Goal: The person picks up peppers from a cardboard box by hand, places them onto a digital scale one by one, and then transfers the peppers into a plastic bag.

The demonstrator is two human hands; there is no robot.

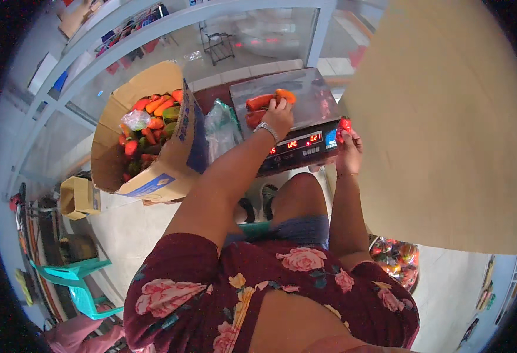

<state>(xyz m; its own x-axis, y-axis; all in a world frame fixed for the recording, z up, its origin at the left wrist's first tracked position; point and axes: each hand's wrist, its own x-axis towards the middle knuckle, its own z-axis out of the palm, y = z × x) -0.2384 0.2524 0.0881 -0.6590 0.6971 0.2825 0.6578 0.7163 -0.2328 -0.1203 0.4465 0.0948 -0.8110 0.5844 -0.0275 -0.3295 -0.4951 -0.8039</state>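
On the metal plate of a digital scale lie a few red peppers and an orange pepper. My left hand, with a bracelet at the wrist, reaches over the plate, its fingers curled onto the orange pepper. At the scale's right front corner, my right hand pinches a small red pepper upright, off the plate. Red digits glow on the scale's front panel below my left hand.
Left of the scale stands a tall cardboard box of red, orange and green peppers. Clear plastic bags lie between them. A large tan board fills the right side. Bagged peppers sit by my right elbow, a green plastic chair at lower left.
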